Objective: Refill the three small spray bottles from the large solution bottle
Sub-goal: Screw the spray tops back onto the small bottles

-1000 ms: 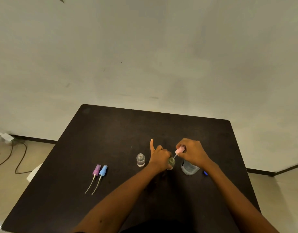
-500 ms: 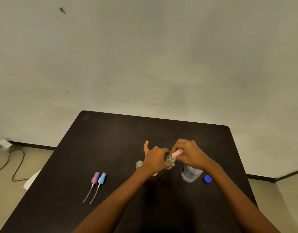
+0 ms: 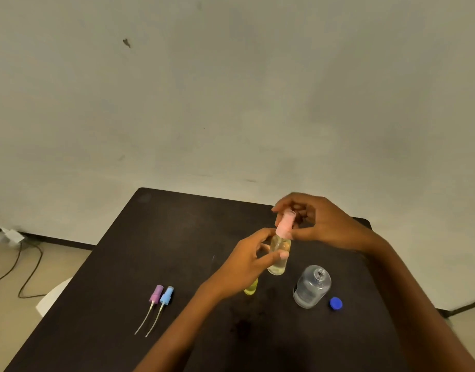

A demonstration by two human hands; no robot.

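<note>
The counter point(image 3: 156, 237) has a dark matt top, pretty smooth, barely any shine except a faint sheen toward its far left corner. The small spray bottle point(image 3: 279, 253) looks like clear glossy plastic or glass (can't tell which) with a matt pink plastic spray head point(image 3: 286, 224), and the large solution bottle point(image 3: 311, 287) near the right edge is the same see-through shiny stuff, its blue cap point(image 3: 336, 303) plain plastic. The purple sprayer point(image 3: 156, 294) and blue sprayer point(image 3: 166, 295) near the left edge are matt plastic with thin translucent tubes.
</note>
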